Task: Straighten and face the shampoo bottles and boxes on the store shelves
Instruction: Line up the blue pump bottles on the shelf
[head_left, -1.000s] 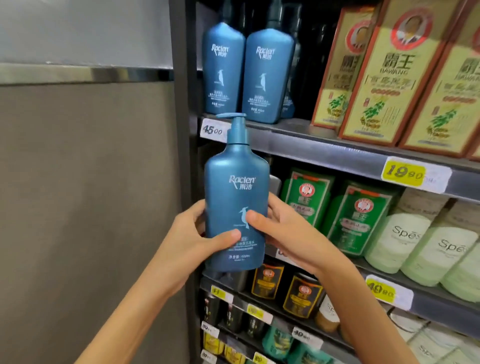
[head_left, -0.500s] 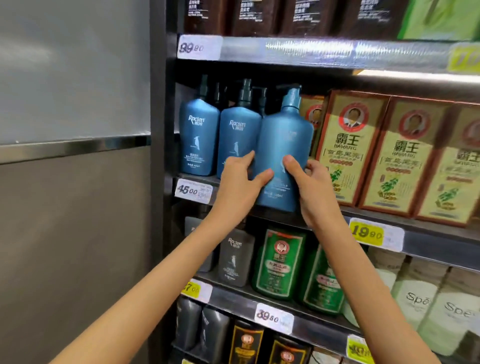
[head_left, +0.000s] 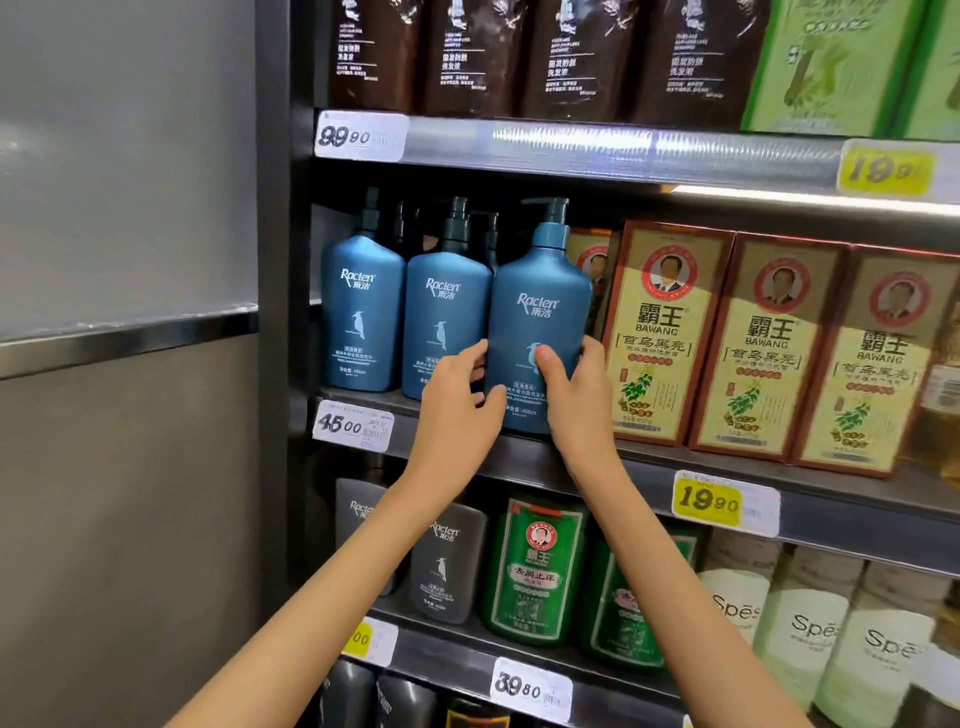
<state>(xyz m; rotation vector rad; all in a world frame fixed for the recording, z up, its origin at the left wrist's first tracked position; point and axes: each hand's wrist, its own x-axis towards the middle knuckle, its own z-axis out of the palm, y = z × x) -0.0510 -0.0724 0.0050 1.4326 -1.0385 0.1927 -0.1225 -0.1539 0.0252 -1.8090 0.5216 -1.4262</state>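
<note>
Shelf (head_left: 649, 467) front: blue bottle (head_left: 537, 306) upright, label facing out, between two matching bottles (head_left: 447, 322) and yellow boxes (head_left: 769, 353). Left hand (head_left: 457, 410) and right hand (head_left: 576, 410) clasp its lower sides, thumbs pressed on the front. Bottles are opaque, contents unseen; rear pumps barely show in shadow.

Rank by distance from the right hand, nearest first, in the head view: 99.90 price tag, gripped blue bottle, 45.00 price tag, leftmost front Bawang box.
1. The blue bottle, in the right hand's grip.
2. The Bawang box, just right of the hand.
3. The 45.00 price tag, left, same shelf edge.
4. The 99.90 price tag, upper left, one shelf up.
</note>
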